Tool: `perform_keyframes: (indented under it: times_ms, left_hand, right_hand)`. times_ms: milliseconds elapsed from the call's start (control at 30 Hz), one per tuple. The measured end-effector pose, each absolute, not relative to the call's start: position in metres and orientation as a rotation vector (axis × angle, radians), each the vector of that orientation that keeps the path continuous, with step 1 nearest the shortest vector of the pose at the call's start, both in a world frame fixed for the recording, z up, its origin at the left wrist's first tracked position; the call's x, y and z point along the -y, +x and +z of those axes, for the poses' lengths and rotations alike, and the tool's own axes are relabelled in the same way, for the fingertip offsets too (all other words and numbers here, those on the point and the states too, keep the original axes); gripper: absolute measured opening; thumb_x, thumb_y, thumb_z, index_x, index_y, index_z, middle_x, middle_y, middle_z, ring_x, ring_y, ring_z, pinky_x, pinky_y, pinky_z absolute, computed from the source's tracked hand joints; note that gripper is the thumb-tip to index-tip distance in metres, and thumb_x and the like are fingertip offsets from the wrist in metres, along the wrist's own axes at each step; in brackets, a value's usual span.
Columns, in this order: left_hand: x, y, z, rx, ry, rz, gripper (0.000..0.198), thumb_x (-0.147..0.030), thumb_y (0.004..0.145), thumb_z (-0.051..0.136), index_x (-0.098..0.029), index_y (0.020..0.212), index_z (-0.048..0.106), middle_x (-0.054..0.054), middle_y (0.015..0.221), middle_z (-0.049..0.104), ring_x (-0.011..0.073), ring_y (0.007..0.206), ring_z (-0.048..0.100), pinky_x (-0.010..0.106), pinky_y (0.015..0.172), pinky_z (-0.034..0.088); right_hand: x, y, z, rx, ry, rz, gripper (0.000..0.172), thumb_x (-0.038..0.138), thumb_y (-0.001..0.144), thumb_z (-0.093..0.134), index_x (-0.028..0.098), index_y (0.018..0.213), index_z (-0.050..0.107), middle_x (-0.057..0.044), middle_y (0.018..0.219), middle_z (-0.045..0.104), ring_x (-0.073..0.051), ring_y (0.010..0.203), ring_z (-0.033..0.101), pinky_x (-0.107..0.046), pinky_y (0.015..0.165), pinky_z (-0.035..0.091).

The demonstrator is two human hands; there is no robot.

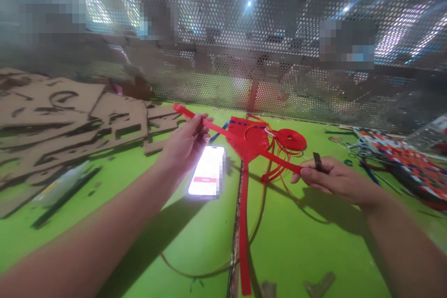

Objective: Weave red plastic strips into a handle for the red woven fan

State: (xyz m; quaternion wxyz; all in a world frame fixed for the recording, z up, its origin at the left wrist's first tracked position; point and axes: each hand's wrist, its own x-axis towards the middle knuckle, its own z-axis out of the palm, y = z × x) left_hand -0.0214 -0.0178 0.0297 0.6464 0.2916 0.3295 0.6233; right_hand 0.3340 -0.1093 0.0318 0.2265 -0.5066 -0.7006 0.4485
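Observation:
A woven red plastic strap piece (250,138) lies on the green table (195,260), with long red strips spreading from it. My left hand (185,144) grips one strip (190,115) and lifts it above a lit smartphone (206,172). Another strip (281,159) runs to my right hand (335,179), pinched in the fingers along with a small dark flat piece (317,162). A coil of red strap (291,140) sits just beyond the weave. One more red strip (244,237) trails towards me across the table.
Stacked cut cardboard templates (70,116) cover the left of the table. A multicoloured woven mat (401,163) and tangled strands lie at the right. A perforated metal screen (244,42) stands along the far edge, with blurred people behind it.

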Motion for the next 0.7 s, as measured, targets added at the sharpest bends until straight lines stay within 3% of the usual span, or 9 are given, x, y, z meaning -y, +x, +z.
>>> perform_keyframes:
  times_ms: [133, 300, 400, 567, 700]
  left_hand:
    - [0.003, -0.038, 0.028, -0.769, 0.687, 1.473, 0.024, -0.013, 0.109, 0.054, -0.008, 0.095, 0.074, 0.005, 0.079, 0.069, 0.0054, 0.058, 0.062, 0.013, 0.053, 0.054]
    - [-0.003, -0.05, 0.029, -0.847, 0.679, 1.453, 0.023, -0.014, 0.11, 0.052, -0.013, 0.096, 0.07, 0.002, 0.073, 0.069, 0.0069, 0.057, 0.06, 0.016, 0.051, 0.051]
    - [0.0, -0.053, 0.033, -0.862, 0.686, 1.42, 0.023, -0.021, 0.113, 0.052, -0.017, 0.096, 0.068, -0.002, 0.07, 0.069, 0.0062, 0.06, 0.059, 0.015, 0.053, 0.048]
    - [-0.001, -0.056, 0.032, -0.873, 0.655, 1.417, 0.027, -0.029, 0.115, 0.048, -0.021, 0.096, 0.065, -0.002, 0.069, 0.068, 0.007, 0.062, 0.057, 0.016, 0.056, 0.047]
    - [-0.011, -0.057, 0.025, -0.89, 0.613, 1.467, 0.033, -0.028, 0.116, 0.042, -0.019, 0.091, 0.062, -0.001, 0.063, 0.064, 0.0082, 0.055, 0.056, 0.019, 0.052, 0.045]
  right_hand:
    - [0.105, 0.346, 0.026, 1.836, -1.389, 1.363, 0.056, 0.069, 0.097, 0.065, 0.016, 0.09, 0.08, 0.004, 0.055, 0.045, -0.011, 0.05, 0.039, -0.025, 0.048, 0.032]
    - [0.104, 0.346, 0.024, 1.7, -1.387, 1.348, 0.052, 0.066, 0.097, 0.067, 0.017, 0.087, 0.078, 0.004, 0.054, 0.045, -0.012, 0.052, 0.042, -0.028, 0.056, 0.041]
    - [0.104, 0.345, 0.025, 1.667, -1.373, 1.346, 0.051, 0.066, 0.097, 0.067, 0.018, 0.079, 0.076, 0.004, 0.053, 0.043, -0.012, 0.051, 0.036, -0.028, 0.053, 0.038]
    - [0.102, 0.345, 0.019, 1.537, -1.33, 1.348, 0.052, 0.063, 0.092, 0.074, 0.019, 0.119, 0.076, 0.007, 0.056, 0.041, -0.011, 0.051, 0.032, -0.027, 0.05, 0.027]
    - [0.1, 0.344, 0.011, 1.444, -1.284, 1.328, 0.049, 0.064, 0.088, 0.078, 0.023, 0.114, 0.078, 0.008, 0.054, 0.036, -0.013, 0.051, 0.033, -0.028, 0.05, 0.027]
